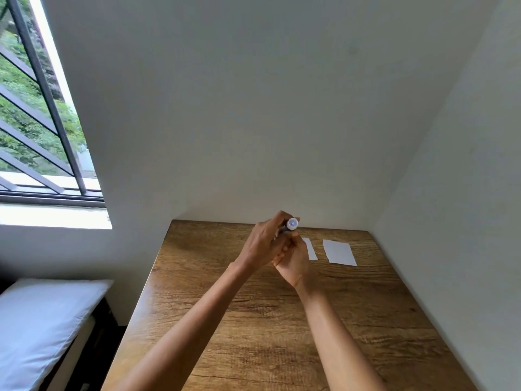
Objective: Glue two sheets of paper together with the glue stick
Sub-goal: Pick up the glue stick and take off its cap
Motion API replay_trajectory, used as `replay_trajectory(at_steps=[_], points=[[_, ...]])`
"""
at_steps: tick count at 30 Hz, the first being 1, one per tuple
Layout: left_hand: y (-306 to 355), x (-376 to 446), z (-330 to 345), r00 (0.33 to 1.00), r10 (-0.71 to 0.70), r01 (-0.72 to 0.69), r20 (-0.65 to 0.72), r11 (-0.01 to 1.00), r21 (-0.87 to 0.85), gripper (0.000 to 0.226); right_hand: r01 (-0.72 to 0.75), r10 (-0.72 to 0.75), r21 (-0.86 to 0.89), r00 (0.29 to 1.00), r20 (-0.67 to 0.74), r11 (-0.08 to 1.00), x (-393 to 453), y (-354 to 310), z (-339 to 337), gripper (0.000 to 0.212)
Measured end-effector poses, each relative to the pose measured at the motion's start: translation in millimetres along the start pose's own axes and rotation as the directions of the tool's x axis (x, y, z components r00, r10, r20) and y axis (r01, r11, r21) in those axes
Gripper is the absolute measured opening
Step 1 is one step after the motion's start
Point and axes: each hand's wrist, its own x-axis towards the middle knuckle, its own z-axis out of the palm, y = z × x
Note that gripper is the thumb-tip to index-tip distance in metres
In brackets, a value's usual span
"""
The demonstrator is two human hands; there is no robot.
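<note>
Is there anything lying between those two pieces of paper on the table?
No. In the head view, only bare wooden table shows between the narrow paper strip and the larger paper sheet; they lie apart.

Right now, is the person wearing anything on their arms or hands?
No. Both forearms are bare, with no sleeves in view. The left hand and right hand have no gloves, and no watch, bracelet or ring shows. The fingers are slim.
</note>
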Motion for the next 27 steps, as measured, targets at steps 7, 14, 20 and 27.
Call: replay_trajectory(at_steps=[7, 14, 20, 27], points=[[-16, 9, -3, 0.985, -0.114, 0.105, -0.127, 0.991, -0.078, 0.012, 0.0, -0.007, 0.047, 0.986, 0.166, 0.999, 10, 9, -4, 0.03], [-26, 12, -1, 0.993, -0.112, 0.107, -0.044, 0.99, -0.091, 0.015, -0.023, 0.028, -0.071, 0.998, 0.06, 0.997, 22, 9, 4, 0.032], [-35, 12, -8, 0.994, -0.089, 0.081, -0.066, 0.991, -0.109, 0.009, -0.055, 0.032, 0.127, 0.984, 0.173, 0.99, 21, 20, -7, 0.032], [-34, 13, -6, 0.993, -0.093, 0.081, -0.072, 0.985, -0.151, 0.009, -0.043, 0.041, 0.039, 0.998, 0.052, 0.998, 28, 18, 5, 0.038]])
